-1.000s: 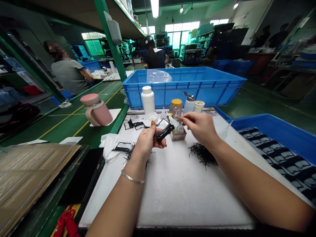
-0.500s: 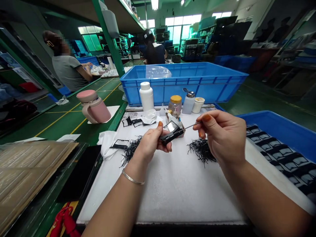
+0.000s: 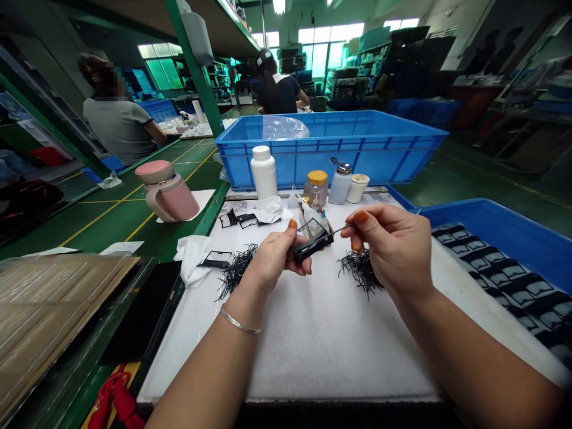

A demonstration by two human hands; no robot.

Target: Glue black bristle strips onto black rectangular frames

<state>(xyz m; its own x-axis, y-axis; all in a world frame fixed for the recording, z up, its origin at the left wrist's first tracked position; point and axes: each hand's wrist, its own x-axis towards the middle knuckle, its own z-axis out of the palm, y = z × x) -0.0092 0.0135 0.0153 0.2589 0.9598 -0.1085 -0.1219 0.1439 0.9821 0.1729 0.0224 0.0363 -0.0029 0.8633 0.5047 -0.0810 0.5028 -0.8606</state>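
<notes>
Gripped between the thumb and fingers of my left hand (image 3: 270,256) is a small black plastic case (image 3: 313,244), its hinged lid with a clear window standing raised. My right hand (image 3: 397,247) pinches a thin metal rod (image 3: 342,229), whose far tip meets the right end of the case. Whether the tip has gone inside, I cannot tell. A heap of thin black strips (image 3: 236,271) lies beside my left wrist. Another heap of black strips (image 3: 357,268) is partly behind my right hand. A black window frame (image 3: 217,260) rests left on the white work surface (image 3: 308,345).
Across the back stand a white bottle (image 3: 264,176), a yellow-lidded jar (image 3: 316,187), a pump bottle (image 3: 341,185) and a large blue crate (image 3: 330,158). At right, a blue bin (image 3: 513,223) holds rows of black cases. A pink mug (image 3: 172,196) stands left. Two people sit beyond.
My right hand has moved left, bringing the rod closer against the case, and less of the rod shows. My left hand holds the case almost still.
</notes>
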